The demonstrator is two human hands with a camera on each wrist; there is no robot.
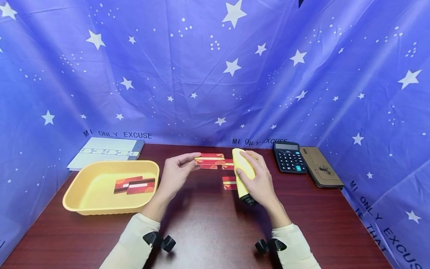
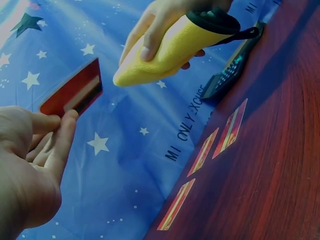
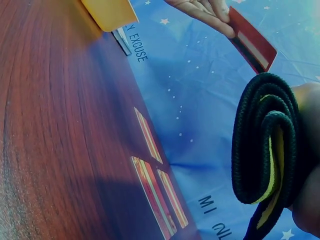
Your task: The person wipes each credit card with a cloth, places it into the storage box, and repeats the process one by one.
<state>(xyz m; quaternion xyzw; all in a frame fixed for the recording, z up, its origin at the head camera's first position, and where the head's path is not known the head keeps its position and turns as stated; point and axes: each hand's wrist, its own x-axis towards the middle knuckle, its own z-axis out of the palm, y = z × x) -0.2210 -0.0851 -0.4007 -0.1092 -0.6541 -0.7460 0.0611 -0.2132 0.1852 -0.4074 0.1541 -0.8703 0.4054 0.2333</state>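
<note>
Red magnetic-stripe card (image 2: 76, 89), probably stiff: my left hand (image 1: 174, 175) is pinching its edge, my right hand (image 1: 261, 183) gripping yellow cloth (image 2: 177, 47).

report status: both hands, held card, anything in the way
Left hand pinching red card, raised off table. Right hand gripping folded yellow cloth. Three other cards flat on table; nothing visible between held card and cloth.
</note>
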